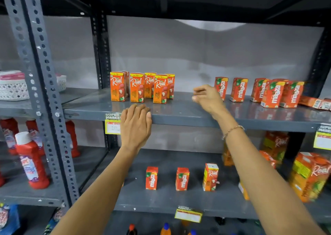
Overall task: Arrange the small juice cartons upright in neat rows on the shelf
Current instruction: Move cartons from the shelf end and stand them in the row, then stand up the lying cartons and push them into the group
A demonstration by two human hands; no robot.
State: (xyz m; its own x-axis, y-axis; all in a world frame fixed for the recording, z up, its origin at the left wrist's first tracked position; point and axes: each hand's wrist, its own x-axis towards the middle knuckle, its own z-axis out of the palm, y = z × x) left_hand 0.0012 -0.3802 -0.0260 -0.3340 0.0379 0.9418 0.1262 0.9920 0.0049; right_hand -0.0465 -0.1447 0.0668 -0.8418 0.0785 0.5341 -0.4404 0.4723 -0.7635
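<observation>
Several small orange Real cartons (137,87) stand upright in a cluster on the upper grey shelf (179,113). To the right, several red Maaza cartons (272,93) stand upright, and one carton (315,102) lies flat at the far right. My left hand (136,125) rests flat on the shelf's front edge, just below the Real cartons, holding nothing. My right hand (207,97) hovers over the shelf beside the leftmost Maaza carton (221,87), fingers loosely curled and empty. On the lower shelf stand two Maaza cartons (151,178) and one Real carton (210,177).
A slotted grey upright post (41,91) divides the racks at left. Red bottles (30,161) stand on the lower left shelf, a white basket (13,89) above them. Large juice cartons (309,175) fill the lower right. Price tags (112,125) hang on shelf edges.
</observation>
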